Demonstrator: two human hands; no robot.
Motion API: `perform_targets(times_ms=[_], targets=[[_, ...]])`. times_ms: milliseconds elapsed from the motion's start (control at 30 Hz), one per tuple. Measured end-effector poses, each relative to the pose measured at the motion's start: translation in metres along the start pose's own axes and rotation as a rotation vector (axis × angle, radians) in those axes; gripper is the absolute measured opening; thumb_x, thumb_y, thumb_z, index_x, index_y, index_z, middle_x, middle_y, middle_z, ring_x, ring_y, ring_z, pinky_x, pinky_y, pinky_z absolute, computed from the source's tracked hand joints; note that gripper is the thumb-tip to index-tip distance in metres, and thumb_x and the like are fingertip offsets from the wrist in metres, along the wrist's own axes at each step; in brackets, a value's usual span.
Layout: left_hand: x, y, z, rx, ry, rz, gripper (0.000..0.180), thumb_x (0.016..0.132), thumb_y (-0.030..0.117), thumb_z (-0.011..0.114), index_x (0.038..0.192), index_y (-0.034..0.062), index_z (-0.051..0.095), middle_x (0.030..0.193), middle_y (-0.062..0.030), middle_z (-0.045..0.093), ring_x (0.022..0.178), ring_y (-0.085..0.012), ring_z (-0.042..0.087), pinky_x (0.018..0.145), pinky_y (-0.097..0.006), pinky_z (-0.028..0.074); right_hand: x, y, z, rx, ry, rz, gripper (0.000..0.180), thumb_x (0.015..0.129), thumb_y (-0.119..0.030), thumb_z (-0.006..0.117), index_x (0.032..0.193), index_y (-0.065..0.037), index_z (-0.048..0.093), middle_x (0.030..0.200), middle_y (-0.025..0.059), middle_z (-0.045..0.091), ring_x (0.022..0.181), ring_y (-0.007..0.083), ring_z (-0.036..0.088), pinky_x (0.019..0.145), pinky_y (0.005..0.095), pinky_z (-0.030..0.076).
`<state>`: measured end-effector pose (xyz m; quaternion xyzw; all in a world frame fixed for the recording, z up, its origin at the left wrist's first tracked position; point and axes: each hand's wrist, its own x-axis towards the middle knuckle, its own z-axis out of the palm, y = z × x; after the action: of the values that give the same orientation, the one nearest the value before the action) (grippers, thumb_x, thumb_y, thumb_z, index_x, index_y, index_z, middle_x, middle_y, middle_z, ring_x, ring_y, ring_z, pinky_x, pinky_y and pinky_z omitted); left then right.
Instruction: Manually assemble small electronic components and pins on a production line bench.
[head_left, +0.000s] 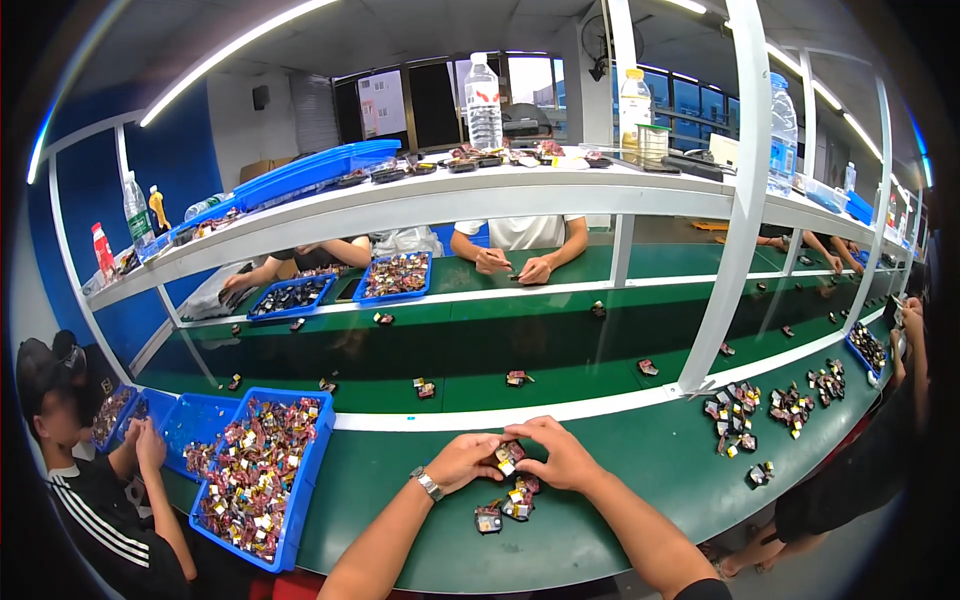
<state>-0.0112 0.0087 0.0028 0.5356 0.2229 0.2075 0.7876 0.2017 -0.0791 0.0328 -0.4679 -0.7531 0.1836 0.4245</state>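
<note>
Between my left hand (460,463) and my right hand (557,456) is a small wired electronic part (509,455), with a dark body, a white and yellow patch and reddish wiring. Fingers of both hands pinch it from either side. Just below, on the green work surface (385,485), lie a few similar parts (520,497), one of them apart with a grey square face (488,519). A blue tray (322,440) heaped with such parts stands left of my forearm. A metal-banded watch circles my left wrist.
A white frame with a shelf (420,205) rises beyond the surface, bearing bottles and trays. Behind its lower rail, a green conveyor belt (460,345) carries scattered parts. Loose piles (733,415) lie at right. Co-workers sit at left (95,500), opposite (520,235) and at right.
</note>
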Motion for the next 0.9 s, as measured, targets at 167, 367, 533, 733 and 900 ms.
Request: perform_targets(times_ms=[167,367,533,733,900], targets=[[-0.002,0.002,0.006,-0.086,0.048,0.061,0.041,0.1,0.011,0.051,0.139,0.0,0.043,0.122,-0.011,0.059,0.109,-0.0195,0.062,0.096,-0.037,0.056,0.005,0.015,0.005,-0.133,0.055,-0.187,0.044,0.078,-0.008,0.073,0.121,-0.011,0.062,0.112,0.0083,0.06,0.108,0.0279,0.056,0.095,0.037,0.048],[0.004,-0.006,0.012,-0.091,0.109,0.076,0.036,0.1,0.006,0.049,0.136,0.0013,0.045,0.124,-0.0115,0.059,0.114,-0.0193,0.061,0.099,-0.036,0.054,0.007,0.001,0.025,-0.306,0.16,-0.018,0.025,0.081,-0.012,0.07,0.106,-0.009,0.066,0.101,0.0055,0.061,0.096,0.0251,0.06,0.079,0.0357,0.053],[0.008,-0.011,0.017,-0.102,0.141,0.102,0.033,0.1,0.002,0.047,0.132,0.0014,0.046,0.125,-0.0124,0.059,0.115,-0.0193,0.06,0.1,-0.036,0.053,0.008,0.007,0.029,-0.341,0.184,-0.03,0.024,0.077,-0.01,0.072,0.1,-0.005,0.066,0.1,0.0074,0.062,0.091,0.0264,0.063,0.079,0.0375,0.053],[0.007,-0.008,0.017,-0.127,0.205,0.103,0.034,0.099,0.003,0.05,0.132,0.0014,0.045,0.121,-0.0127,0.061,0.114,-0.0203,0.061,0.1,-0.038,0.053,0.009,0.006,0.02,-0.31,0.166,-0.125,0.019,0.076,-0.006,0.071,0.094,-0.008,0.067,0.096,0.0048,0.062,0.09,0.0252,0.062,0.079,0.0366,0.053],[0.008,-0.01,0.016,-0.031,0.196,0.062,0.033,0.098,-0.002,0.047,0.131,0.0018,0.046,0.123,-0.0135,0.06,0.112,-0.0212,0.062,0.098,-0.038,0.054,0.008,0.013,0.013,-0.35,-0.023,-0.141,0.02,0.074,-0.008,0.075,0.093,-0.009,0.068,0.093,0.0039,0.06,0.092,0.024,0.059,0.079,0.0354,0.052]])
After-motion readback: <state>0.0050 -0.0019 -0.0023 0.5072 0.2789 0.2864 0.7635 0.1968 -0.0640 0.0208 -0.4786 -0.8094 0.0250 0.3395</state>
